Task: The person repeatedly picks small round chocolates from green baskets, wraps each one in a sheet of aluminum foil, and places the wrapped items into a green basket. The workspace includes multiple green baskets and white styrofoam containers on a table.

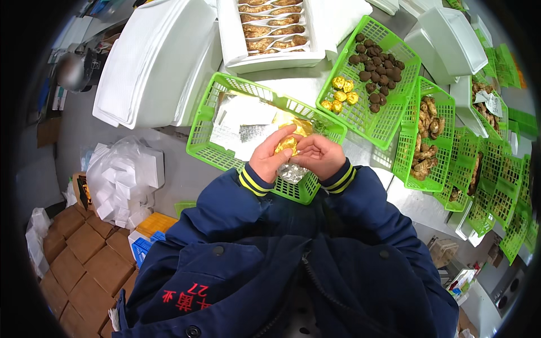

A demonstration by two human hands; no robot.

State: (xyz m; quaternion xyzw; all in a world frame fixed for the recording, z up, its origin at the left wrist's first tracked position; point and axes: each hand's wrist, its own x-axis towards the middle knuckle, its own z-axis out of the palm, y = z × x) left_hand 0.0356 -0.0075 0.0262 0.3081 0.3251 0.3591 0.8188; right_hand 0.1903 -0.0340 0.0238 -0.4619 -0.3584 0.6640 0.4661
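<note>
My left hand (267,158) grips a small ball wrapped in gold foil (287,145) between thumb and fingers. My right hand (321,155) has its curled fingertips against the same ball's right side, partly hiding it. Just beneath both hands is a green plastic basket (202,148) with slotted walls. White and silver foil sheets (236,135) and gold foil sheets (302,126) lie inside it. Crumpled silver foil (292,173) shows below my fingers. Farther right, another green basket (359,122) holds several gold-wrapped balls (340,95) and many dark, round, truffle-like lumps (380,69).
Matsutake-like mushrooms (291,30) fill a white foam box (274,64) at the back. Large white foam containers (148,67) stand left, above a plastic bag of white pieces (122,181). More green baskets (427,181) with mushrooms line the right. Brown cartons (84,257) sit lower left.
</note>
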